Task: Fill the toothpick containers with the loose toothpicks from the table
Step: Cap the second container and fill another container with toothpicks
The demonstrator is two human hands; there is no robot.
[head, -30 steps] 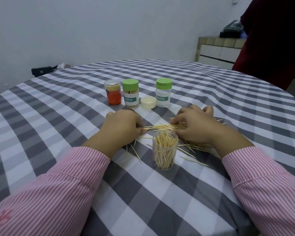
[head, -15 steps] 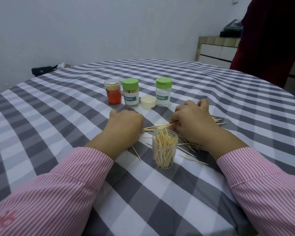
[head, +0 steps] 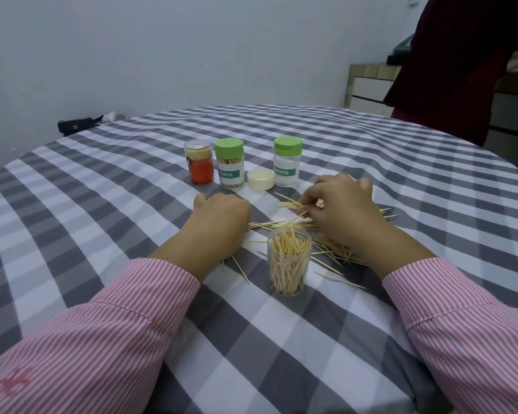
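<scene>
Fingertips (head: 305,207) of the right hand (head: 341,210) pinch a small bunch of toothpicks just above the loose toothpicks (head: 335,249), which lie scattered on the checked tablecloth (head: 102,234) under and near-right of that hand. Left hand (head: 222,225) rests knuckles-up on the cloth w/ fingers curled under; a flat bundle of picks (head: 269,225) runs from its right edge toward the right hand, but can't tell if the fingers actually grip it.

Open clear container (head: 289,261) stands upright between the wrists, near side of the pile, about half full of picks standing on end. A few stray picks lie beside it, left & right.

Far side, in a row L to R: orange-based jar (head: 198,162) w/ clear cap, green-lidded toothpick bottle (head: 229,163) full of picks, cream lid (head: 260,179) lying on the cloth, second green-lidded bottle (head: 287,161) that looks empty. All upright, close together, apart from the hands.

Both arms in pink-striped sleeves (head: 102,339). Black bag (head: 75,125) at the far-left table edge. Person in dark red (head: 461,55) stands far right by a tiled counter (head: 368,85).
</scene>
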